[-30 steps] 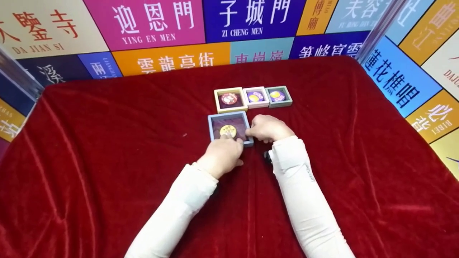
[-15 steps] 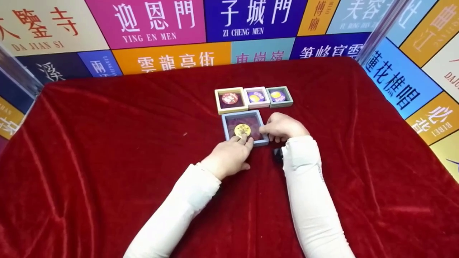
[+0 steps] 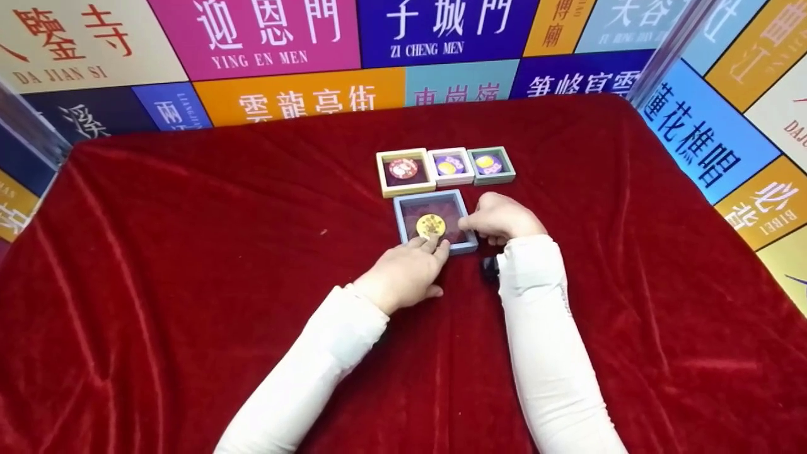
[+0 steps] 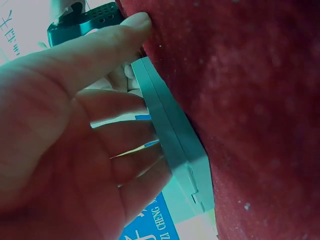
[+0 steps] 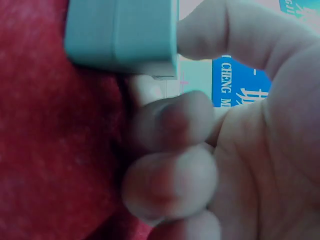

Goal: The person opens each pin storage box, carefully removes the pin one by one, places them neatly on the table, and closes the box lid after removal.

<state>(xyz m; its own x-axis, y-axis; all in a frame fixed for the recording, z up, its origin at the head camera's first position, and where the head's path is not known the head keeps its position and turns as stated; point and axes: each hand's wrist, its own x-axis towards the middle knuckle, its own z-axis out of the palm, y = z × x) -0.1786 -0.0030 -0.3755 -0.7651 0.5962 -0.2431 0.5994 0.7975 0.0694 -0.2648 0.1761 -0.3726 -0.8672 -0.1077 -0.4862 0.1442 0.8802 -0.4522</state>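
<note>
A square blue display frame lies on the red cloth, with a yellow round badge behind its clear window. My left hand rests its straight fingers on the frame's near side; in the left wrist view the thumb stands away from the edge. On the right side, my right hand pinches the frame's edge. In the right wrist view, its thumb lies on the frame's face near the corner, and the other fingers are curled below. The index fingertip is partly hidden.
Behind the blue frame stand three smaller frames side by side: a yellow one with a red badge, a white one and a green one with purple badges. Red velvet cloth covers the table. Colourful lettered panels surround it.
The blue frame has slid to the right along the cloth with both hands on it, now just below the yellow and white frames. The last half second shows only slight movement.
</note>
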